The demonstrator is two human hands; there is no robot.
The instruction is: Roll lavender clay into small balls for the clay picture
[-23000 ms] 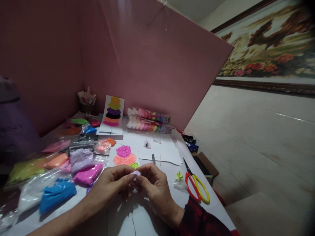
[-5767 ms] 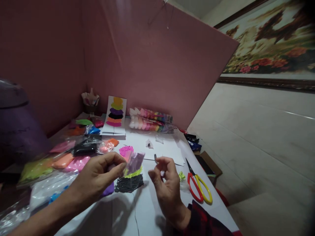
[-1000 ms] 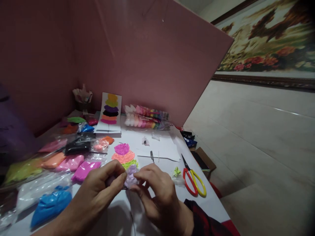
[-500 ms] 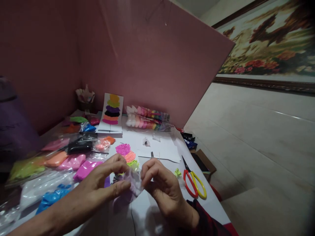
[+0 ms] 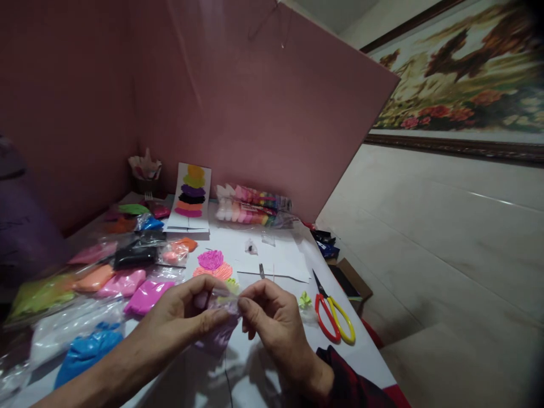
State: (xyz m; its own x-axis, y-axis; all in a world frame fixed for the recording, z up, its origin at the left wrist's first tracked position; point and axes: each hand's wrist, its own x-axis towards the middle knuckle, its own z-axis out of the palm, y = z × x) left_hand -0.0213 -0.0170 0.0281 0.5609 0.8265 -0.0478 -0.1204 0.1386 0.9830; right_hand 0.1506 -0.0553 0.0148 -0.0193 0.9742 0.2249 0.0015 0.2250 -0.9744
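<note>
Both my hands pinch the top of a small clear plastic bag of lilac clay (image 5: 219,334), held just above the white table (image 5: 361,357). My left hand (image 5: 187,314) grips the bag's left top corner between thumb and fingers. My right hand (image 5: 272,317) pinches the right top corner, fingers curled. The bag hangs down between them. Just behind the hands lies a clay picture (image 5: 212,265) with magenta, orange and yellow-green layers on white paper.
Bags of coloured clay lie at the left, among them blue (image 5: 87,348), magenta (image 5: 147,294) and black (image 5: 134,256). Red-and-yellow scissors (image 5: 331,314) lie at the right. A sample card (image 5: 191,198) and a pack of clay sticks (image 5: 250,207) stand against the pink partition.
The hands have drawn together at the bag's top edge, and the bag now hangs lower between them. In the oldest frame the hands held a bare bit of lilac clay.
</note>
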